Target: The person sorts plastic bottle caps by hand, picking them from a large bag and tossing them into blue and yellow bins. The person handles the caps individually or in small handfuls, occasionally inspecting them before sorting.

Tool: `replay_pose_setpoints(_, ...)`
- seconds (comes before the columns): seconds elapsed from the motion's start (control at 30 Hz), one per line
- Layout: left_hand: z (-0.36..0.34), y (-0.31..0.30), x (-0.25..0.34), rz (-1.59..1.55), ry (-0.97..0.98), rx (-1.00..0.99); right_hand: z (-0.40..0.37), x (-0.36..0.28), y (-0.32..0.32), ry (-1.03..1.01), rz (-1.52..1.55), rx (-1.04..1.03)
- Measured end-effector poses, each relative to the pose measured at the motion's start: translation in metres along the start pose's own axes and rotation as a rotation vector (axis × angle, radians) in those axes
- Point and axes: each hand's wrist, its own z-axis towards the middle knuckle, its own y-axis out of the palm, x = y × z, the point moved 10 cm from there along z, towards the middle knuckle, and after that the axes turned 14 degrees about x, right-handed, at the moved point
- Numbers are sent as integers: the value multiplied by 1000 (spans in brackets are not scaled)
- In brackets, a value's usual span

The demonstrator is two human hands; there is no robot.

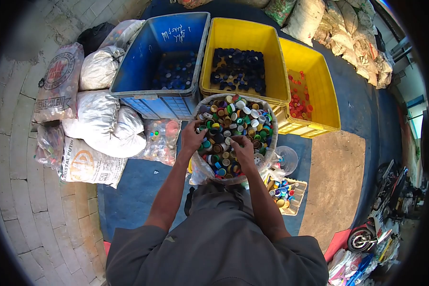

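A round container lined with a pale sack [273,125] stands against my front, heaped with mixed-colour plastic bottle caps [229,125]. My left hand [192,137] is at the left side of the heap, thumb and fingers curled together among the caps; what lies between them is too small to make out. Over the right middle of the heap is my right hand [243,151], its fingers pinched at a whitish bottle cap [228,141]. Caps in white, green, yellow, blue, black and brown surround both hands.
Beyond the sack stand a blue crate [159,102] with blue caps, a yellow crate [245,33] with dark caps and another yellow crate [317,62] with red caps. Stuffed sacks [97,114] line the left. A small basket [298,195] of caps and a clear tub [287,159] sit at right.
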Motion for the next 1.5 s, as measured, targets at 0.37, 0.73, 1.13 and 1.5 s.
replay_pose_setpoints(0.37, -63, -8, -30, -1314, -1159, -113, 14, -76, 94, -421, -523, -11)
replay_pose_setpoints(0.73, -60, -33, -35, -384, -761, -122, 35, -35, 84, -163, -177, -55)
replay_pose_setpoints(1.13, -55, -13, -4, 632, -157, -352, 8, -11, 18, 636, 1287, -289)
replay_pose_setpoints(1.5, -51, -6, -17, 539, -228, -350, -8, 26, 6, 768, 1346, -101)
